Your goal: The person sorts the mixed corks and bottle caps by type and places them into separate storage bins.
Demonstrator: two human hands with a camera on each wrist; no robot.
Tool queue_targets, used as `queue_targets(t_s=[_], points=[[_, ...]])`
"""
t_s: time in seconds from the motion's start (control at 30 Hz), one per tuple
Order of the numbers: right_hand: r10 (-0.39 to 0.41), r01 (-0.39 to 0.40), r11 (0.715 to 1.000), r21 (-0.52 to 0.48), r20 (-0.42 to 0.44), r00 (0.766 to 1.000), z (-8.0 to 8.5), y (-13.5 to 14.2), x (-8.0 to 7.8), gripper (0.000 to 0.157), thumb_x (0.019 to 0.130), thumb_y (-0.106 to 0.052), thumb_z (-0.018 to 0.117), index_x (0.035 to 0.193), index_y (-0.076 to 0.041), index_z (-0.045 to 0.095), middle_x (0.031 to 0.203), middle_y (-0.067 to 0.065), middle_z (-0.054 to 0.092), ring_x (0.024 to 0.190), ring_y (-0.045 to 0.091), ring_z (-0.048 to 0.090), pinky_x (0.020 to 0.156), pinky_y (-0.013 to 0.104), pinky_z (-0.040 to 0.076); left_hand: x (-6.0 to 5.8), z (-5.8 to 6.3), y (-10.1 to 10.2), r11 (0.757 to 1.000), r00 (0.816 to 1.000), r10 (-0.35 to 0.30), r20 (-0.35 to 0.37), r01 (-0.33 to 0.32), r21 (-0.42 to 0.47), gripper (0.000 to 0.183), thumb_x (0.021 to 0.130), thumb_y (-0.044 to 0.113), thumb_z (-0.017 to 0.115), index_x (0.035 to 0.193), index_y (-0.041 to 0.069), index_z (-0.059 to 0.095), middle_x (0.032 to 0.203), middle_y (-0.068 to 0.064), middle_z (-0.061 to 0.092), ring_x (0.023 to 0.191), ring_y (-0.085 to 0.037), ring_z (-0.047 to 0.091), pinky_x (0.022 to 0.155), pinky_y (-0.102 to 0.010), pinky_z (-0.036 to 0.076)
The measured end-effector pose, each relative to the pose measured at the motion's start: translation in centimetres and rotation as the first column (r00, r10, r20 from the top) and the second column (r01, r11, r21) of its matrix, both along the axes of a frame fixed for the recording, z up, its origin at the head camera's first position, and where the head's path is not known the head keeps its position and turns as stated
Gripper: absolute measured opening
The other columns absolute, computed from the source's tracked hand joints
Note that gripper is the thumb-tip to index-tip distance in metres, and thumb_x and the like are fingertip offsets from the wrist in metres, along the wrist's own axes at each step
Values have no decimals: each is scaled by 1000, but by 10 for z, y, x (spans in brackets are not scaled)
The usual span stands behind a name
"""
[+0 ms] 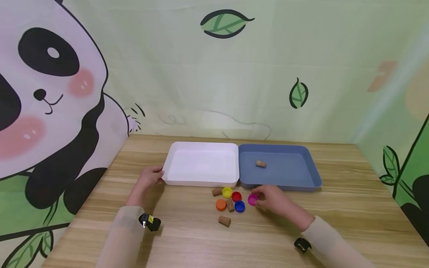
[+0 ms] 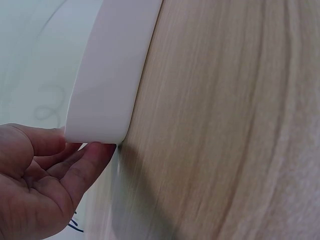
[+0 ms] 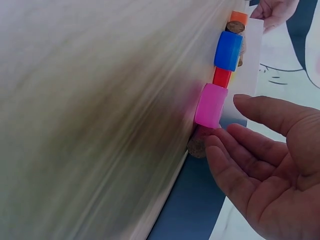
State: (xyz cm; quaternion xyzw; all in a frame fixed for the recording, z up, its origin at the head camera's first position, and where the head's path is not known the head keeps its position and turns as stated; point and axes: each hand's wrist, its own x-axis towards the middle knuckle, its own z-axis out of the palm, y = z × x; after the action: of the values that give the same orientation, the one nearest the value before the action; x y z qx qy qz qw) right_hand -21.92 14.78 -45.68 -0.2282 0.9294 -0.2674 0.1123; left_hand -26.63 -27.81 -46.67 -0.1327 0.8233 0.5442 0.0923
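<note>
At the front left corner of the white tray, my left hand pinches the rim, thumb on top and fingers against the outer wall. My right hand is beside a pink bottle cap. In the right wrist view its thumb stands apart from the pink cap, while the fingertips come close to the cap and a cork; whether they touch is unclear. Left of that hand lie yellow, red, orange and blue caps.
Corks lie among the caps, one by the white tray, another between caps, a third nearer the front. A blue tray adjoins the white one and holds a cork. A printed cloth hangs behind the table.
</note>
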Motion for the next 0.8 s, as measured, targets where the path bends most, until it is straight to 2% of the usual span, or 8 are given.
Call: queue_targets(t_s=[0.3, 0.4, 0.6, 0.8], points=[[15, -12, 998, 65, -52, 999, -2, -6, -1, 28, 86, -6, 78, 111, 5, 73, 97, 13, 73, 86, 18, 63, 78, 35, 59, -1, 0, -1, 1000, 1000, 1, 11, -1, -12, 44, 106, 3, 50, 147, -12, 44, 147, -37, 48, 89, -10, 63, 76, -16, 55], [26, -21, 996, 85, -60, 998, -1, -7, 0, 30, 85, -8, 81, 111, 5, 73, 95, 12, 72, 84, 16, 61, 76, 33, 57, 0, -1, -1, 1000, 1000, 2, 17, -1, -26, 44, 106, 4, 50, 147, -11, 44, 147, -36, 49, 90, -12, 62, 75, -16, 53], [59, -50, 994, 101, -82, 995, 0, -8, 2, 27, 84, -10, 83, 106, 2, 74, 87, 6, 69, 78, 12, 54, 68, 24, 50, 0, -2, 0, 1000, 1000, -4, -3, 4, 8, 44, 105, 0, 48, 146, -14, 42, 147, -39, 46, 89, -9, 64, 76, -16, 56], [63, -52, 992, 111, -93, 994, -2, -8, 1, 24, 83, -9, 84, 103, 0, 74, 85, 4, 68, 77, 11, 53, 68, 23, 48, -1, -2, 0, 1000, 1000, 0, -16, 1, 29, 44, 105, -2, 48, 146, -15, 41, 147, -40, 45, 88, -7, 64, 76, -15, 56]])
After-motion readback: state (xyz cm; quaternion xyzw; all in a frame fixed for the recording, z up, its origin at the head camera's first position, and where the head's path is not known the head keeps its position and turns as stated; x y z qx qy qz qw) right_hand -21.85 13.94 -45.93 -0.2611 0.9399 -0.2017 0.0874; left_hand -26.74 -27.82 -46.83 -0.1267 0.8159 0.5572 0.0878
